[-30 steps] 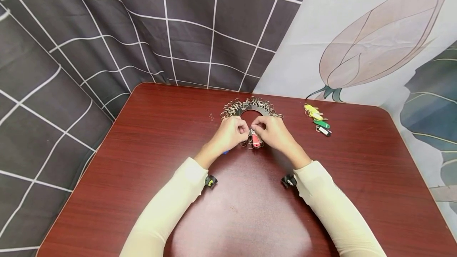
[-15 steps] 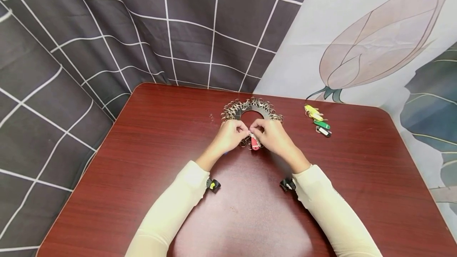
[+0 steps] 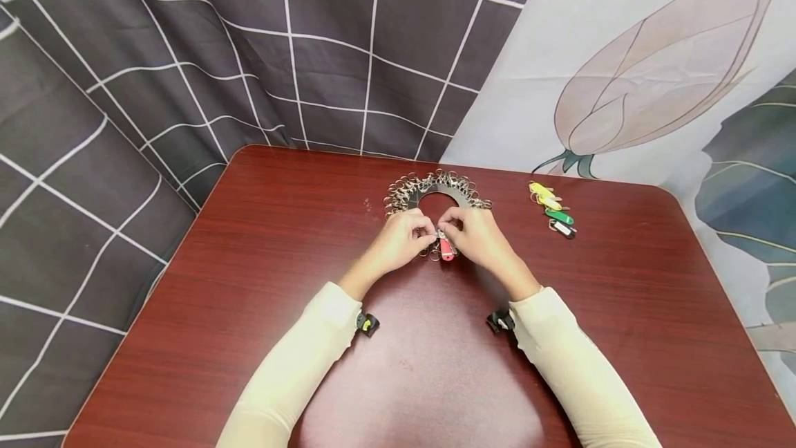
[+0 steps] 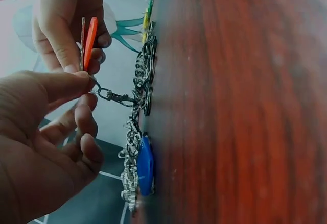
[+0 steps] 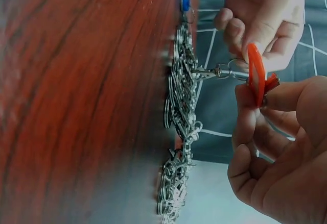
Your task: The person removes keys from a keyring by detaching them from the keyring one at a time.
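Note:
In the middle of the table a flat dark ring bears many metal clips with split rings round its edge. Above its near side my left hand pinches a small metal ring at the end of a swivel clip. My right hand pinches a red key tag near its ring end. A key hangs beside the red tag. Fingertips cover much of the joint between tag and clip. A blue key tag hangs at the dark ring's left, hidden in the head view.
Toward the right of the reddish-brown table lie two yellow key tags, a green one and a black one. A grid-patterned curtain and a flower-print cloth hang behind the table's far edge.
Both hands stay close together over the near side of the dark ring, with small finger shifts. The red tag swings slightly. Key tags at the right have not moved.

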Demonstrator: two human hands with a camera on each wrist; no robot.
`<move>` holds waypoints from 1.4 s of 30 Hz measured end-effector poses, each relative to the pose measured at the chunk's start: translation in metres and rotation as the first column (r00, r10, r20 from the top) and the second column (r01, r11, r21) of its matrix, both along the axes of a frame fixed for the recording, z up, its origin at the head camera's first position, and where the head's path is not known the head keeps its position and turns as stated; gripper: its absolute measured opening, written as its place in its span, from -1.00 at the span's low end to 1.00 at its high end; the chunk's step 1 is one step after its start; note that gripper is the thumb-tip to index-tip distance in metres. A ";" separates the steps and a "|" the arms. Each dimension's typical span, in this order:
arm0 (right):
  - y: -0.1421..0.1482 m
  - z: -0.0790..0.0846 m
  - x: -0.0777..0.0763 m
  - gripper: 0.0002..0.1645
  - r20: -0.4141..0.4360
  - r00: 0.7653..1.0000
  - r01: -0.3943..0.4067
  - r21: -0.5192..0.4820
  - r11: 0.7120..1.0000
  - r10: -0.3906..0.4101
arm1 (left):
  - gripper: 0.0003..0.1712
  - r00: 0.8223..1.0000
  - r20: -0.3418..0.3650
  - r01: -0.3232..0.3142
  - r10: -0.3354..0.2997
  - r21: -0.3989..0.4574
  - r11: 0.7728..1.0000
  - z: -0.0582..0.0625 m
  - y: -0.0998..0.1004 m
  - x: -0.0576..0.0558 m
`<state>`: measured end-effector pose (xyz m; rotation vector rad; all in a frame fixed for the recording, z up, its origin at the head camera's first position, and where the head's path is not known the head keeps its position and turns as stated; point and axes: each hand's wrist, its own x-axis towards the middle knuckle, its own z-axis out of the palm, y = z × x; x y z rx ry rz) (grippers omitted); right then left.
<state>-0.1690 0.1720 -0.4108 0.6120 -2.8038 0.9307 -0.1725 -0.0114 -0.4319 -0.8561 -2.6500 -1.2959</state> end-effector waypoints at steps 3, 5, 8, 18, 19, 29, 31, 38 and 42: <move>0.000 0.001 0.001 -0.91 0.028 1.000 0.003 -0.005 1.000 -0.003 | -0.94 1.000 -0.027 -0.009 0.008 -0.050 0.999 0.002 0.000 0.002; 0.000 0.002 0.002 -0.91 0.035 0.999 0.001 -0.008 1.000 -0.001 | -0.93 1.000 0.006 -0.029 0.030 -0.060 0.998 0.005 0.001 0.003; -0.001 0.002 0.003 -0.91 0.037 0.999 -0.010 -0.012 1.000 0.011 | -0.91 0.994 0.078 -0.070 0.075 -0.065 0.995 0.007 0.002 0.003; -0.002 0.001 0.002 -0.92 0.000 0.999 -0.042 -0.005 0.999 0.042 | -0.92 0.983 0.109 -0.143 0.145 -0.034 0.989 0.008 0.005 0.000; -0.002 0.001 0.002 -0.92 -0.005 0.999 -0.040 -0.004 0.999 0.040 | -0.92 0.986 0.088 -0.142 0.144 -0.030 0.989 0.008 0.004 0.000; -0.003 -0.001 0.001 -0.91 0.006 1.000 -0.023 0.002 1.000 0.023 | -0.92 0.985 0.107 -0.128 0.135 -0.063 0.990 0.009 0.001 0.002; -0.004 0.000 0.002 -0.90 0.004 1.000 -0.029 0.010 1.000 0.029 | -0.94 0.979 0.152 -0.126 0.135 -0.067 0.990 0.010 0.002 0.002; -0.006 0.002 0.004 -0.90 -0.026 0.999 -0.039 0.028 0.999 0.040 | -0.92 0.974 0.164 -0.150 0.158 -0.058 0.987 0.011 0.003 0.002; -0.006 0.002 0.003 -0.90 -0.042 0.999 -0.018 0.043 0.999 0.019 | -0.89 0.980 0.115 -0.154 0.161 -0.064 0.986 0.010 0.003 0.003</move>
